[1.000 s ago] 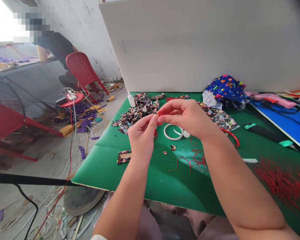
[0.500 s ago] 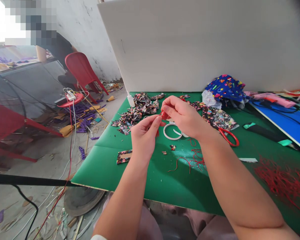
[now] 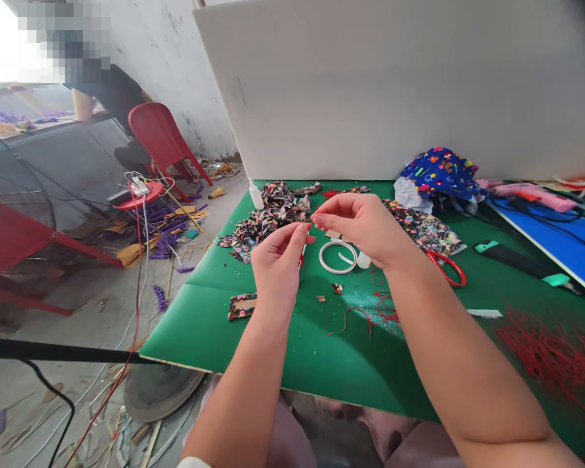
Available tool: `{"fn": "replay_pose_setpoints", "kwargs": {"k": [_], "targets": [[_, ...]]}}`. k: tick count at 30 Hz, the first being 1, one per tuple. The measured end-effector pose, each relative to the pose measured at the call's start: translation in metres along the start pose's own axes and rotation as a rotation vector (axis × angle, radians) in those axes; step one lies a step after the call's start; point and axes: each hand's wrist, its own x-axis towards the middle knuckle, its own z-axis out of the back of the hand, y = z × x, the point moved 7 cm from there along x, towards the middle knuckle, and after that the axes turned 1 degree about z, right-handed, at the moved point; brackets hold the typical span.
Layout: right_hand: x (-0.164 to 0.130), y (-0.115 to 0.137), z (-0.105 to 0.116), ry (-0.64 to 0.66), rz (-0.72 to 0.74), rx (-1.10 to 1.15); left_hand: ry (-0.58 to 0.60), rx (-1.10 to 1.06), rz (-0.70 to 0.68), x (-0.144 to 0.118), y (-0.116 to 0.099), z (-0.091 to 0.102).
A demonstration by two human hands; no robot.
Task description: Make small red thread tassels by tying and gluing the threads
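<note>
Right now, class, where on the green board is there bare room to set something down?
Bare green board lies along the near edge, left of the small patterned frame. Another patch sits between the scissors and the red cord pile. It is crowded around the tape ring and fabric scraps.

Left hand (image 3: 277,266) and right hand (image 3: 365,227), fingertips pinched together.

A green table (image 3: 253,351) carries the work; a heap of patterned fabric scraps (image 3: 266,218) lies at its far left, a white tape ring (image 3: 338,257) near the middle; red-handled scissors (image 3: 447,268) lie to the right, loose red cords (image 3: 377,309) in front; 1 patterned frame piece (image 3: 242,305) sits near the left edge; a blue printed cloth (image 3: 441,170) rests at the back.
</note>
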Motion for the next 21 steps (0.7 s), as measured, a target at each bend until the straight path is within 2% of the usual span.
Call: {"fn": "replay_pose_setpoints", "kwargs": {"k": [4,12,16,21], "targets": [[-0.001,0.008,0.001,0.016,0.088,-0.045,0.010,-0.100,0.061,0.001,0.005,-0.001],[-0.006,0.022,-0.005,0.081,0.239,-0.258,0.134,-0.367,0.382,0.002,0.023,-0.009],[-0.008,0.029,-0.005,0.051,0.335,-0.306,0.139,-0.351,0.418,0.000,0.022,-0.010],[-0.007,0.024,-0.006,0.073,0.250,-0.197,0.184,-0.216,0.404,-0.002,0.020,-0.010]]}}
